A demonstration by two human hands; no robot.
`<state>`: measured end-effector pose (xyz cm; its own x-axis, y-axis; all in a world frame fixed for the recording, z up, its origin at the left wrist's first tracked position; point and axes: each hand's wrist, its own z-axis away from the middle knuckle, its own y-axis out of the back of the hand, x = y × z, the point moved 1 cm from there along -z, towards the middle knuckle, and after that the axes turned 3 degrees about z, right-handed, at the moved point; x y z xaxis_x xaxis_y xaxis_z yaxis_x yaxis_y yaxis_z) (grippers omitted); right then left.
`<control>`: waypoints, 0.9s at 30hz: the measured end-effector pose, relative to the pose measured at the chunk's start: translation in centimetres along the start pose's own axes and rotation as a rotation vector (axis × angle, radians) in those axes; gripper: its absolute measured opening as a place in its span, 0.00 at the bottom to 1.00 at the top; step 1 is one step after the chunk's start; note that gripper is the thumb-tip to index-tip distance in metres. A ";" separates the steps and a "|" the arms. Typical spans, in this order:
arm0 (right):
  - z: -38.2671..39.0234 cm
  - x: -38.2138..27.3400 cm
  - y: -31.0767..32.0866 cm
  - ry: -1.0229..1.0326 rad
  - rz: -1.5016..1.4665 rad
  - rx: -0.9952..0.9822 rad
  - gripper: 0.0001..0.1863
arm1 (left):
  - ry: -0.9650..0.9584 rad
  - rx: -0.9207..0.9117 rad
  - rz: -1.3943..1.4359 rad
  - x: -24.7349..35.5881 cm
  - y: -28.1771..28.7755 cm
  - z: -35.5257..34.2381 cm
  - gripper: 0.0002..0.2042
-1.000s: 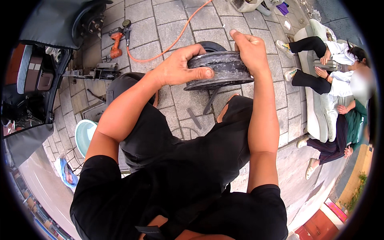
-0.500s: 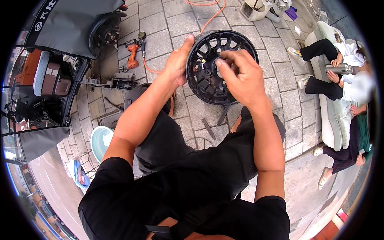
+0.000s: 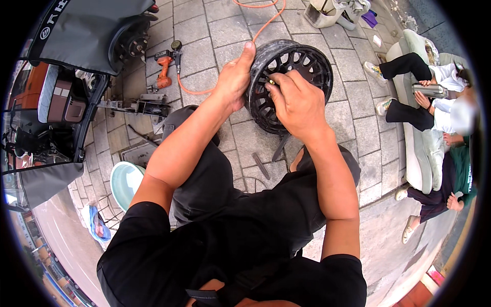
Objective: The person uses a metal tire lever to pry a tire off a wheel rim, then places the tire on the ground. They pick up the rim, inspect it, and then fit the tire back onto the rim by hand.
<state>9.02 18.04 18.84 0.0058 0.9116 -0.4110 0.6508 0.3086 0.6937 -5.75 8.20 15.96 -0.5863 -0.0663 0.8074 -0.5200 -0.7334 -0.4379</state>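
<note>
A black spoked wheel rim (image 3: pixel 323 77) without a tyre stands tilted between my knees, its spoked face turned partly to the right. My left hand (image 3: pixel 232 79) grips its left edge, thumb up along the outer barrel. Over the spokes, my right hand (image 3: pixel 299 105) pinches thumb and forefinger at a small valve stem (image 3: pixel 271 81) with a yellowish tip near the left side of the face. The fingers partly hide that stem. Below the rim, a dark flat tyre lever (image 3: pixel 281 147) points down toward the paving, and a metal bar (image 3: pixel 261 166) lies near it.
An orange cordless power tool (image 3: pixel 164 71) and a gauge (image 3: pixel 176 46) on an orange hose (image 3: pixel 269 23) lie ahead left. A vehicle with an exposed wheel hub (image 3: pixel 137 47) stands at left, a pale green basin (image 3: pixel 124 184) by my left leg. People sit on a sofa (image 3: pixel 417 148) at right.
The rim has turned so its outer barrel now shows on the left. My right hand has moved left from near the hub to the valve stem. My left hand stays on the edge.
</note>
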 end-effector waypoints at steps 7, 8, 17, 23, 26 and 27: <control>0.6 1.1 -0.9 -0.290 -0.163 -0.041 0.08 | -0.025 0.020 0.161 -2.1 -0.5 -0.6 0.33; 0.6 1.4 -1.3 -0.330 -0.196 -0.035 0.08 | -0.023 0.036 0.170 -1.8 -0.8 -0.3 0.32; 0.1 1.6 -2.9 -1.019 -0.842 -0.042 0.12 | -0.252 0.150 -0.107 -3.5 -0.6 -1.4 0.28; 0.6 1.2 -3.4 -0.975 -0.833 0.022 0.11 | -0.424 0.157 -0.169 -3.5 -0.4 -1.6 0.27; 0.7 1.0 -3.4 -0.893 -0.747 0.019 0.10 | -0.369 0.131 -0.031 -3.3 -0.6 -1.4 0.27; 0.8 1.1 -3.5 -0.860 -0.709 0.016 0.10 | -0.378 0.140 -0.035 -3.2 -0.6 -1.4 0.27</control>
<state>7.35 17.70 15.52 0.1488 0.0366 -0.9882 0.7249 0.6757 0.1342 -4.47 9.76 13.09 -0.2861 -0.2647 0.9209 -0.4308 -0.8229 -0.3704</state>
